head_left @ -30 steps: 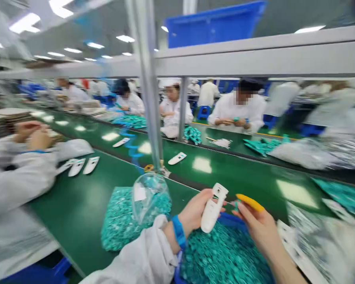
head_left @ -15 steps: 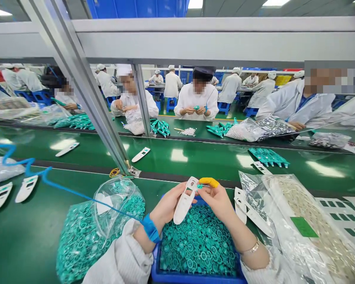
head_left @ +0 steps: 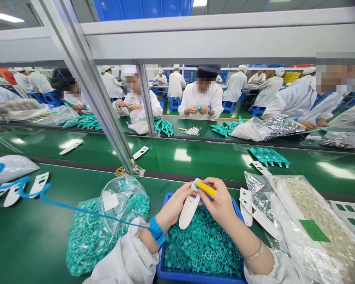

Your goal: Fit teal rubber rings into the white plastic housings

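Note:
Above a blue bin [head_left: 162,260] full of small green plastic parts [head_left: 201,240], my left hand [head_left: 177,201] holds a long white plastic piece [head_left: 189,213], tilted with its rounded end low. My right hand [head_left: 217,199] is closed at the upper end of the piece, its yellow-covered finger pressing over the round opening. A bit of green shows under that fingertip; most of the small green part is hidden. A blue wrist strap with a coiled cord circles my left wrist.
A clear bag of green parts [head_left: 88,244] lies left of the bin. White pieces [head_left: 262,219] and a bag of pale parts [head_left: 322,205] lie right. A metal post [head_left: 97,86] rises ahead, left of centre. Beyond the green belt [head_left: 177,152], people in white work.
The yellow-covered finger has moved from beside the white piece's upper end onto it, covering the green part. The whole view has shifted slightly.

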`<state>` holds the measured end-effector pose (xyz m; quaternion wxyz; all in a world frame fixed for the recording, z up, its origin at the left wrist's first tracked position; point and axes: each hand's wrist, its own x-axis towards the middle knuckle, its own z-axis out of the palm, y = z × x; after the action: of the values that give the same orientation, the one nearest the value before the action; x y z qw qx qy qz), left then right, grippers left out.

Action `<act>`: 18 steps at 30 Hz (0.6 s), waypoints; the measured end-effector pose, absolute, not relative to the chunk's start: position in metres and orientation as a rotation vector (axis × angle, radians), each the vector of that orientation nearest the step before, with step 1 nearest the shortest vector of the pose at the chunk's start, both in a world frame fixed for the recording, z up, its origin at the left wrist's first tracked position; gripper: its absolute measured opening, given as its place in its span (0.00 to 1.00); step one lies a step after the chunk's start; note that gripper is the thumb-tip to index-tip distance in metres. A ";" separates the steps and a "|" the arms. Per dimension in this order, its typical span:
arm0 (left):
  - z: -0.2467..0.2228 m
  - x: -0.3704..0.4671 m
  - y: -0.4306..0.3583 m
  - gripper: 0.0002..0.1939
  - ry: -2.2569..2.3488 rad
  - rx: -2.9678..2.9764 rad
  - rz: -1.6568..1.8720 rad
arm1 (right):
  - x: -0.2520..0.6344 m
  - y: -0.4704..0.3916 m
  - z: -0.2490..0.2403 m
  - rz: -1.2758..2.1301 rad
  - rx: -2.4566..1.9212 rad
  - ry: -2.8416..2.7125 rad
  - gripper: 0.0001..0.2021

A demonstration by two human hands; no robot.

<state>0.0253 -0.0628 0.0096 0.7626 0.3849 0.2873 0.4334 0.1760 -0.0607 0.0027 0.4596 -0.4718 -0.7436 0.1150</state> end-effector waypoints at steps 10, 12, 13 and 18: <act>0.007 0.024 -0.067 0.19 0.757 1.076 0.959 | 0.170 -0.063 0.007 0.277 -1.125 -1.887 0.08; 0.008 0.024 -0.067 0.18 0.775 1.127 0.941 | 0.170 -0.063 0.007 0.271 -1.121 -1.892 0.06; 0.008 0.024 -0.068 0.17 0.783 1.163 0.940 | 0.170 -0.062 0.007 0.263 -1.119 -1.893 0.06; 0.011 0.022 -0.070 0.15 0.819 1.303 0.946 | 0.172 -0.061 0.005 0.235 -1.113 -1.893 0.06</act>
<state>0.0221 -0.0701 0.0106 0.6190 0.5666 0.3561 0.4111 0.1722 -0.0613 0.0050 0.4496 -0.4502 -0.7656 0.0949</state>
